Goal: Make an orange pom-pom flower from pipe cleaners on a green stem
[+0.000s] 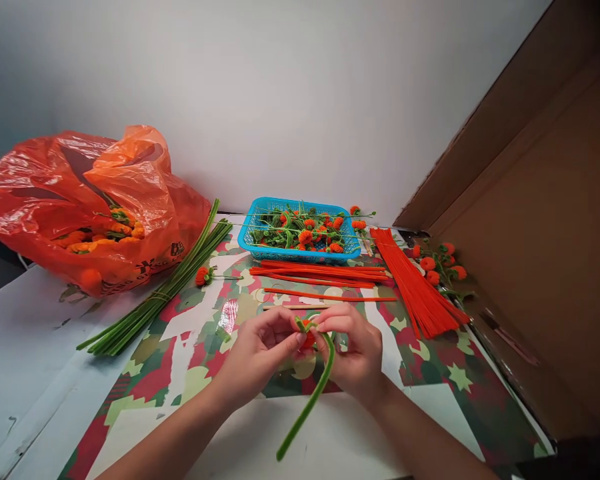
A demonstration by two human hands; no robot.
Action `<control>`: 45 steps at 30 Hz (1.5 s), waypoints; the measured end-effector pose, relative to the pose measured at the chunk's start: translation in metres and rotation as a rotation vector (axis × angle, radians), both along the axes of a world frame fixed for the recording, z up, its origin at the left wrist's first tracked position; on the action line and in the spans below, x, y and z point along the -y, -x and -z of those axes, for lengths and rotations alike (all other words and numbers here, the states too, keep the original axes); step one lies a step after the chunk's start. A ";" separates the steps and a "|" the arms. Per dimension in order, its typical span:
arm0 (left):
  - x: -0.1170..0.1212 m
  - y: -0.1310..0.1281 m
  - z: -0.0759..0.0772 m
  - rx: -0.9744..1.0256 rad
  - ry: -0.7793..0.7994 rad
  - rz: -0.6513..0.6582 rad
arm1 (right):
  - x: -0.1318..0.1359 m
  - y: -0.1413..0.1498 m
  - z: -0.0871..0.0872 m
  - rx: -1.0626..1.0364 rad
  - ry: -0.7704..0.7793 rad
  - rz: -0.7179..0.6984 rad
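Note:
Low over the front middle of the table, my left hand (260, 357) and my right hand (355, 350) meet at their fingertips. Both are closed around a small orange fuzzy piece (307, 339), mostly hidden by the fingers, with a green pipe cleaner (316, 395) at its top. My left thumb and fingers pinch the left side, by the pipe cleaner's short end. Pinched in my right fingers, the pipe cleaner bends over, and its long free end hangs down toward me. Just beyond the hands lies a thin wooden stick (295, 307).
A blue basket (305, 254) holds several orange pompom-like pieces with green stems. Orange pipe cleaners (415, 283) lie right, green ones (155, 303) left. An orange plastic bag (145, 193) stands at left, and a cardboard panel (530, 233) rises at right. One finished-looking orange piece (203, 276) lies left of centre.

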State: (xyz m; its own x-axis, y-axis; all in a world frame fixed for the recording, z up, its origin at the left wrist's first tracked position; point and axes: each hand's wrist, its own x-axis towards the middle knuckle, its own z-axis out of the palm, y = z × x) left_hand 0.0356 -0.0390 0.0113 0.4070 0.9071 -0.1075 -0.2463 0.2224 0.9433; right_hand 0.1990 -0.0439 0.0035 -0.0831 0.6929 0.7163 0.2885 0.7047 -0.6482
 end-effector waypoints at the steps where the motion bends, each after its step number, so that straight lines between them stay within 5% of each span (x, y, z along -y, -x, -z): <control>1: 0.001 0.000 0.000 0.008 0.002 0.009 | 0.001 0.000 0.000 0.020 -0.033 0.015; 9: 0.008 -0.002 -0.002 -0.113 -0.183 -0.023 | 0.001 -0.001 0.004 0.105 -0.143 0.051; 19: 0.004 -0.004 0.003 -0.013 -0.041 -0.128 | 0.006 0.007 0.004 0.067 -0.227 0.104; 34: 0.005 -0.002 0.000 0.005 -0.091 -0.157 | 0.011 0.012 -0.007 0.125 -0.165 0.101; 45: -0.005 0.003 0.003 0.106 0.206 0.017 | -0.004 -0.003 -0.009 -0.009 0.230 -0.188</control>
State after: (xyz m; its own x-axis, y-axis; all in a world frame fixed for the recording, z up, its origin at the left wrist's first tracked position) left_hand 0.0327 -0.0340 0.0078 0.4411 0.8632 -0.2455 -0.3364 0.4127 0.8465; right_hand 0.2024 -0.0401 0.0129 -0.2200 0.8099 0.5438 0.1603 0.5799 -0.7988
